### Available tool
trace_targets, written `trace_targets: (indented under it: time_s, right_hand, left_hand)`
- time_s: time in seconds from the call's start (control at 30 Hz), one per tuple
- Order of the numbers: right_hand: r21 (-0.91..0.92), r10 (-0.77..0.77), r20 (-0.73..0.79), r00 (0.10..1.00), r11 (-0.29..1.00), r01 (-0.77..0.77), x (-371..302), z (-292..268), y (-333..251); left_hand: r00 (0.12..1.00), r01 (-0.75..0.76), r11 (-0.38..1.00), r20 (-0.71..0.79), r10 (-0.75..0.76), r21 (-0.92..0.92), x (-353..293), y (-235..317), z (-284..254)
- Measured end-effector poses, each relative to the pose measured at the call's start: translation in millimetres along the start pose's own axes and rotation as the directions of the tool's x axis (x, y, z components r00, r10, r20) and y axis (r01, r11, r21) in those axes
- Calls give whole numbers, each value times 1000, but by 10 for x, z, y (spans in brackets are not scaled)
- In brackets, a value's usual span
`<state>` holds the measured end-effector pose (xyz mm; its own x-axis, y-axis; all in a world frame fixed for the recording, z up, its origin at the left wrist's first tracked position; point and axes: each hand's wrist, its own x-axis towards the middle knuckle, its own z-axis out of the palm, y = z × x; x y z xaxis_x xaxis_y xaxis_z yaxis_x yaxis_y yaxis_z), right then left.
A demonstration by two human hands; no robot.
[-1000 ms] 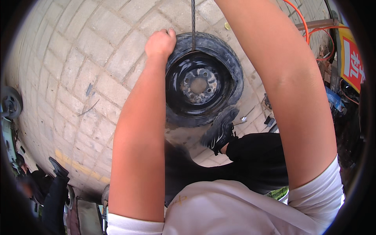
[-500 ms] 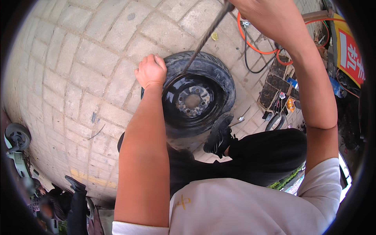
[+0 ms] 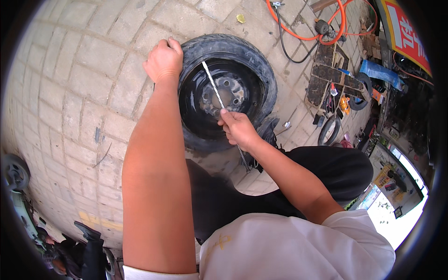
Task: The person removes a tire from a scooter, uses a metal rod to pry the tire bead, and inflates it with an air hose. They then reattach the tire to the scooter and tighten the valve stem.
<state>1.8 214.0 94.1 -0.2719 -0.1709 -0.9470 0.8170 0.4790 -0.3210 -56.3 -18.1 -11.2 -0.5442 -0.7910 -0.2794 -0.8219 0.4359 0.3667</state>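
A black tire (image 3: 262,77) on a steel wheel (image 3: 239,89) lies flat on the paving in front of me. My left hand (image 3: 164,60) is closed over the tire's upper left edge, its fingers curled on the outer side. In my right hand (image 3: 239,130) is a long, twisted metal tire lever (image 3: 213,85), gripped around its middle. It slants across the wheel, its far tip at the inner edge of the tire and its other end toward my shoe. Whether the tip is wedged under the tire's edge, I cannot tell.
Orange air hose (image 3: 298,36) and a black hose curve across the ground at the upper right. Beside them sits a dirty tray (image 3: 326,74) with small items around it. A red and yellow sign (image 3: 408,32) stands at the far right. Another person's leg (image 3: 93,247) shows lower left.
My right hand has come down from the upper right with the tire lever and is now over the wheel. My left hand stays on the tire. The view has shifted slightly.
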Motion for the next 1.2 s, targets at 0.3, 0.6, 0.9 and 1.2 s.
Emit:
trace_targets:
  time_s: [0.3,0.6,0.9,1.2]
  right_hand:
    - [222,-226,-247,942,933,282,417,-55,540]
    - [-113,-509,-538,672,834,540,767,113,754]
    - [-27,-402,-531,746,888,459,778,173,731]
    - [425,-172,-201,964,871,244,824,-70,-379]
  left_hand:
    - [1000,2,1000,-1,-2,19,10,10,2]
    - [1000,-11,999,-5,11,40,-18,28,-41]
    - [1000,-2,1000,-20,2,18,-9,0,13]
    - [1000,-17,999,4,17,40,20,17,-24]
